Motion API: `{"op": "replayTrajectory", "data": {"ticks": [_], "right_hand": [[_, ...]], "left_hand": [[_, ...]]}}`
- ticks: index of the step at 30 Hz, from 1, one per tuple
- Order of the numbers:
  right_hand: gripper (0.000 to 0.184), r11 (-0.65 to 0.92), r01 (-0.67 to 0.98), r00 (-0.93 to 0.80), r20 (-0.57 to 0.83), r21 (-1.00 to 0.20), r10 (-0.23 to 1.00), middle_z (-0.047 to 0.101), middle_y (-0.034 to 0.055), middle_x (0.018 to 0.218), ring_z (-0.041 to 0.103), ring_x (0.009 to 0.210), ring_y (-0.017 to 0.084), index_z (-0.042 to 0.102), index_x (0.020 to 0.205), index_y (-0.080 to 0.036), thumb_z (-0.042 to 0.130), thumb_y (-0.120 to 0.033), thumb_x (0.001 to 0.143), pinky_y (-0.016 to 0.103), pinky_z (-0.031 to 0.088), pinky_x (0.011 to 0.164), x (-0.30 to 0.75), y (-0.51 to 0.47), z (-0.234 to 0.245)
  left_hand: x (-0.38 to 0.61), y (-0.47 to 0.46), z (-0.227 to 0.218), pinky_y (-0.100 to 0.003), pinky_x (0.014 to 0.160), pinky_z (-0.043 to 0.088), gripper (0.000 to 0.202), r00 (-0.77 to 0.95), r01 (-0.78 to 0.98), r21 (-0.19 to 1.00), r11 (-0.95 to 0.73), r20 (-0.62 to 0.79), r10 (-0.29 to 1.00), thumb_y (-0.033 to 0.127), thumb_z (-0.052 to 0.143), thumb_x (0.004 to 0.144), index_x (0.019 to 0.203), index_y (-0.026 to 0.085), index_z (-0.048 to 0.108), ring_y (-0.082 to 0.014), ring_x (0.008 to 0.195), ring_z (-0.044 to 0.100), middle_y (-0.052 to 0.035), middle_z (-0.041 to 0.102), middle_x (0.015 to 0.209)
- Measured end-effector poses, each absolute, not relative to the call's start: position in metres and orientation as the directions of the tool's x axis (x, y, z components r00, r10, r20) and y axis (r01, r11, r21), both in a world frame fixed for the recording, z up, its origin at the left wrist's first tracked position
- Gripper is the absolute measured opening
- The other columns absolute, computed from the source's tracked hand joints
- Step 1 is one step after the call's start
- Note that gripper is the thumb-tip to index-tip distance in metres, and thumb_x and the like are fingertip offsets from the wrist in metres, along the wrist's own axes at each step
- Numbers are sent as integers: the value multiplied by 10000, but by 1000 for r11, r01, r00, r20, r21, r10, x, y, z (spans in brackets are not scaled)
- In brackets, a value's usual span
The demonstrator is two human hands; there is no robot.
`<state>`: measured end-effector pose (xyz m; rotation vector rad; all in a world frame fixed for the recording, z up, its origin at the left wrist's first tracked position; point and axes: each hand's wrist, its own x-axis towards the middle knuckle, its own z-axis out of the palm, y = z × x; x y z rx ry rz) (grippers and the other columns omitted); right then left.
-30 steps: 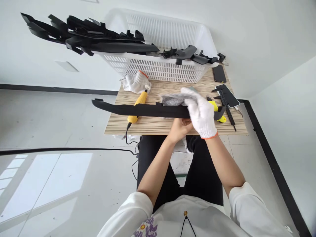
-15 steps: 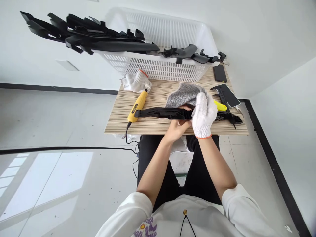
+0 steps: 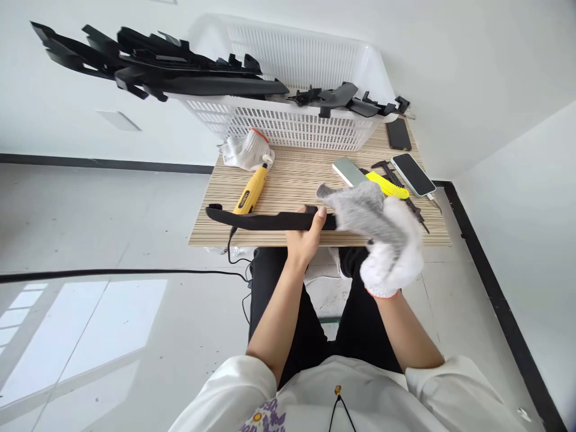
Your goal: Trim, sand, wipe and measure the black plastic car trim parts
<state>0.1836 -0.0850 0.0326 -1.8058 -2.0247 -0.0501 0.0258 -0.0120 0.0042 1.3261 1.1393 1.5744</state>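
My bare left hand [image 3: 306,234] grips a long black plastic strip [image 3: 261,220] near its middle, holding it level over the near edge of the small wooden table [image 3: 297,174]. My right hand [image 3: 391,258], in a white knit glove, is closed on a grey cloth [image 3: 360,207] that drapes over the strip's right end. The right hand sits lower and nearer to me than the table edge and looks motion-blurred.
A white slatted basket [image 3: 292,120] at the table's back carries several long black plastic parts [image 3: 157,60] across its rim. On the table lie a yellow corded tool [image 3: 249,191], a spare white glove [image 3: 245,150], a yellow knife [image 3: 387,185], calipers [image 3: 400,183], a grey block [image 3: 350,172] and two phones [image 3: 413,174].
The strip has shifted left and turned in my left hand. My gloved right hand has slid the grey cloth along it to the right and down towards me, uncovering the phone and grey block.
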Motion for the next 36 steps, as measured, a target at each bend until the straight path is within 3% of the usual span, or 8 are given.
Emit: {"op": "replayTrajectory", "data": {"ticks": [2, 4, 12, 17, 24, 27, 32, 36], "right_hand": [[565, 204, 935, -13, 548, -290, 836, 610, 155, 1442, 453, 1476, 345, 607, 1453, -157, 382, -329, 964, 543, 424, 1197, 170, -91, 26], [528, 251, 921, -2, 642, -297, 766, 639, 141, 1421, 519, 1428, 304, 618, 1430, -152, 385, -311, 984, 508, 412, 1214, 161, -91, 20], [472, 213, 954, -55, 574, -211, 817, 660, 96, 1411, 530, 1418, 295, 662, 1387, -193, 440, -373, 1011, 513, 358, 1250, 133, -79, 7], [463, 217, 958, -83, 545, -186, 835, 667, 91, 1391, 557, 1385, 313, 666, 1391, -233, 467, -373, 996, 523, 383, 1231, 126, -75, 0], [414, -37, 965, 169, 502, -261, 848, 659, 130, 1369, 558, 1368, 307, 702, 1303, -198, 448, -353, 1015, 468, 466, 1150, 162, -76, 10], [412, 44, 968, 97, 529, -248, 843, 650, 138, 1353, 536, 1380, 311, 704, 1300, -194, 466, -363, 1010, 458, 435, 1176, 145, -73, 14], [356, 305, 924, -22, 764, -231, 645, 710, 79, 1165, 637, 1216, 262, 734, 1202, -228, 506, -414, 1002, 434, 477, 1142, 133, -65, 5], [330, 148, 958, 96, 760, -247, 643, 702, 87, 1200, 647, 1198, 264, 724, 1209, -215, 551, -385, 986, 412, 532, 1062, 169, -64, -7]], "left_hand": [[22, -12, 5, -371, 850, 528, 406, -114, -10, 950, -311, 308, 945, 558, 661, 919, 745, 204, 569, -218, 856, 645, -22, 631, 804], [22, -11, 6, -373, 860, 532, 375, -95, -49, 955, -292, 287, 953, 556, 676, 907, 819, 204, 580, -227, 892, 655, -26, 645, 844], [25, -7, 4, -386, 1036, 519, 405, -120, -183, 948, -261, 242, 963, 520, 729, 883, 1141, 242, 587, -240, 1145, 662, -88, 662, 1242], [20, -5, 0, -359, 1016, 533, 401, -187, -202, 931, -305, 269, 945, 506, 782, 826, 1046, 249, 566, -225, 1133, 651, -51, 649, 1103], [26, -13, 9, -285, 780, 608, 352, -142, -368, 929, -44, -10, 990, 484, 733, 880, 999, 250, 499, -202, 1058, 677, -14, 605, 1005], [28, -13, 5, -305, 860, 581, 339, -242, -287, 951, -119, 48, 969, 453, 756, 845, 942, 232, 517, -166, 942, 641, 4, 577, 951], [20, -8, 1, -296, 966, 509, 357, -319, -328, 922, -204, 95, 943, 379, 835, 746, 892, 212, 555, -162, 957, 637, 6, 606, 928], [19, -10, 13, -292, 838, 556, 342, -375, -332, 937, -113, -21, 927, 399, 791, 797, 892, 216, 518, -155, 861, 663, 24, 585, 850]]}}
